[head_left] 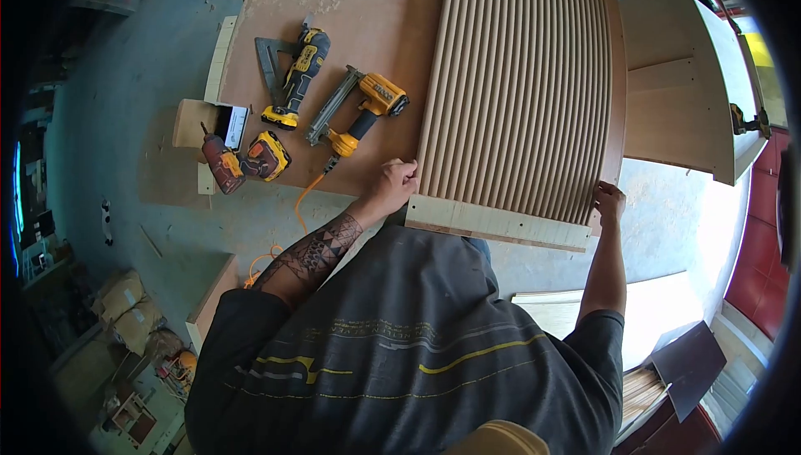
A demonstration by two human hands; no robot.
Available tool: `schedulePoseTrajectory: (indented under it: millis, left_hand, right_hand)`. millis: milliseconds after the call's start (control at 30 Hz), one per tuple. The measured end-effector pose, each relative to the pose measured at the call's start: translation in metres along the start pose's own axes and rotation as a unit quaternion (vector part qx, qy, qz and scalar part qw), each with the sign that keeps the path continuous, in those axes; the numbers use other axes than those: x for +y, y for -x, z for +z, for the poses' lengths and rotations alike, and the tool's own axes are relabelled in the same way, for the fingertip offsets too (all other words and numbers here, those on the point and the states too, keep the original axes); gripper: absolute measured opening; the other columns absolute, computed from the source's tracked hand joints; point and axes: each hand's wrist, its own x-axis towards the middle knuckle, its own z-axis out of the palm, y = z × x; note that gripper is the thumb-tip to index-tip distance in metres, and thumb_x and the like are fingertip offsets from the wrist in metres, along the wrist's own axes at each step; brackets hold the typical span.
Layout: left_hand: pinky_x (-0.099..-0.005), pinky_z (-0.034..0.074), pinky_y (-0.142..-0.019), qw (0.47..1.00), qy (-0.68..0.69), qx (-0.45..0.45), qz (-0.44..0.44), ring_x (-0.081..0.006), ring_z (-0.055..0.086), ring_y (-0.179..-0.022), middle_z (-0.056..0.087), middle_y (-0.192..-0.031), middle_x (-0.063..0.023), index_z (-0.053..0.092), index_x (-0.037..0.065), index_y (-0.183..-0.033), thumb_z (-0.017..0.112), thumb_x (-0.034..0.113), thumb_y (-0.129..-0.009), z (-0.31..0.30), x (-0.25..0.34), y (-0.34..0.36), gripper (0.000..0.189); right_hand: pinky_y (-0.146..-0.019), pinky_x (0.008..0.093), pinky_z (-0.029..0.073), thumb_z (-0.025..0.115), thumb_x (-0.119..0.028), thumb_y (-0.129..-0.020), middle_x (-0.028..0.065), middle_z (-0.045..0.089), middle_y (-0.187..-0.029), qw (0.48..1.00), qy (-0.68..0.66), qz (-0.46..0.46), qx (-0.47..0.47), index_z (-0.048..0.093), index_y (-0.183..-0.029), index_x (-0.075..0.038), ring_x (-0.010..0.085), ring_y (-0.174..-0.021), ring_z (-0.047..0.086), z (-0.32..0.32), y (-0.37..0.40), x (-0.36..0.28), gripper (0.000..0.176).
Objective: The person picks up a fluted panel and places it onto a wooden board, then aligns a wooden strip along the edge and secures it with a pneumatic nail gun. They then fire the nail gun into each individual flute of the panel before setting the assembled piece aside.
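Observation:
A fluted wooden panel [517, 79] with parallel rounded slats lies on the brown work surface [367, 4]. At its near left corner is my left hand [395, 188], fingers curled in against the panel's side edge. My right hand [610, 201] is at the near right corner, its fingers bent and pressed at the edge. A pale wooden strip [492, 219] runs along the panel's near end, between both hands. What lies inside either set of fingers is too small to make out.
Left of the panel are a yellow nailer [367, 113] with an orange hose [302, 209], a yellow-black power tool [304, 71], a red drill [224, 163] and an open box [193, 125]. A wooden cabinet piece [676, 79] stands at the right.

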Motion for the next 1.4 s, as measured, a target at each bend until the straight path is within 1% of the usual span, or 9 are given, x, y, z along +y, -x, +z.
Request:
schedulePoseTrajectory:
  millis: [133,433,600,867,933,967,1033,1133,1400]
  left_hand:
    - [-0.0478,0.053,-0.1,0.968,-0.148,0.182,0.084,-0.0387,0.065,-0.114,0.066,-0.121,-0.0225,0.062,-0.001,-0.141,0.074,0.012,-0.096,-0.053,0.015,-0.031,0.048]
    - [-0.0539,0.042,-0.121,0.95,-0.277,0.084,-0.113,-0.0509,0.051,-0.142,0.051,-0.153,-0.0344,0.018,-0.002,-0.167,0.077,0.016,-0.094,-0.065,-0.078,-0.078,0.095]
    - [-0.0509,0.046,-0.117,0.937,-0.298,0.098,-0.156,-0.0466,0.055,-0.141,0.054,-0.153,-0.0351,0.035,-0.006,-0.159,0.072,0.018,-0.095,-0.092,-0.073,-0.106,0.077]
    - [-0.0521,0.057,-0.092,0.925,-0.314,0.162,-0.138,-0.0459,0.075,-0.104,0.076,-0.111,-0.0301,0.068,-0.01,-0.119,0.077,0.023,-0.093,-0.124,0.116,-0.079,0.043]
    - [-0.0499,0.058,-0.088,0.963,-0.249,0.087,0.054,-0.0403,0.077,-0.097,0.077,-0.104,-0.0242,0.071,-0.01,-0.113,0.079,0.021,-0.094,-0.09,0.19,-0.073,0.036]
    - [-0.0274,0.046,-0.051,0.978,-0.203,0.038,0.037,-0.0081,0.06,-0.056,0.066,-0.076,-0.0019,0.068,-0.002,-0.11,0.077,0.013,-0.098,-0.088,0.179,-0.081,0.021]
    - [-0.0422,0.055,-0.1,0.977,-0.199,-0.077,-0.002,-0.0324,0.073,-0.118,0.073,-0.129,-0.019,0.062,-0.005,-0.136,0.08,0.019,-0.096,-0.047,0.226,-0.086,0.05]
    - [-0.037,0.061,-0.085,0.961,-0.165,-0.195,0.109,-0.0257,0.081,-0.096,0.082,-0.1,-0.0138,0.078,-0.002,-0.111,0.082,0.016,-0.092,0.069,0.33,-0.087,0.028]
    - [-0.0349,0.059,-0.09,0.93,-0.216,-0.295,0.028,-0.0209,0.079,-0.101,0.081,-0.105,-0.0139,0.076,-0.002,-0.121,0.079,0.017,-0.094,0.143,0.343,-0.08,0.033]
  right_hand:
    - [-0.064,0.0334,0.062,0.083,-0.014,-0.091,0.0076,0.081,-0.1,0.996,0.071,-0.054,-0.012,0.081,-0.119,-0.004,0.0164,-0.078,0.074,0.001,0.0,0.003,0.03]
    - [-0.06,0.0344,0.063,0.086,-0.018,-0.079,0.0112,0.079,-0.079,0.987,0.13,-0.095,-0.026,0.084,-0.096,-0.004,0.0193,-0.062,0.075,0.002,0.012,-0.034,0.022]
    - [-0.062,0.0361,0.06,0.084,-0.012,-0.073,0.0113,0.077,-0.075,0.981,0.117,-0.131,-0.086,0.081,-0.09,-0.003,0.0201,-0.063,0.074,-0.005,0.007,-0.04,0.019]
    - [-0.075,0.0423,0.061,0.081,-0.02,-0.068,0.016,0.079,-0.086,0.967,-0.021,-0.215,-0.139,0.082,-0.086,-0.007,0.0316,-0.08,0.076,-0.004,-0.001,-0.014,0.022]
    - [-0.075,0.0432,0.061,0.079,-0.018,-0.07,0.0174,0.078,-0.085,0.959,-0.061,-0.239,-0.139,0.082,-0.088,-0.006,0.034,-0.079,0.076,-0.001,0.0,-0.01,0.021]
    - [-0.076,0.0442,0.061,0.076,-0.015,-0.073,0.0197,0.077,-0.087,0.96,-0.042,-0.241,-0.137,0.081,-0.089,-0.006,0.037,-0.082,0.076,0.002,0.001,-0.012,0.019]
    - [-0.075,0.0439,0.06,0.076,-0.015,-0.076,0.0194,0.077,-0.087,0.957,-0.052,-0.246,-0.141,0.08,-0.089,-0.004,0.036,-0.081,0.076,0.001,0.005,-0.011,0.017]
    - [-0.075,0.0447,0.06,0.074,-0.014,-0.08,0.0204,0.076,-0.086,0.955,-0.061,-0.255,-0.138,0.078,-0.088,-0.003,0.0374,-0.08,0.076,-0.001,0.006,-0.011,0.014]
    - [-0.076,0.0486,0.06,0.069,-0.008,-0.082,0.0249,0.073,-0.084,0.956,-0.098,-0.249,-0.118,0.077,-0.084,-0.002,0.0455,-0.082,0.073,0.011,0.007,-0.011,0.01]
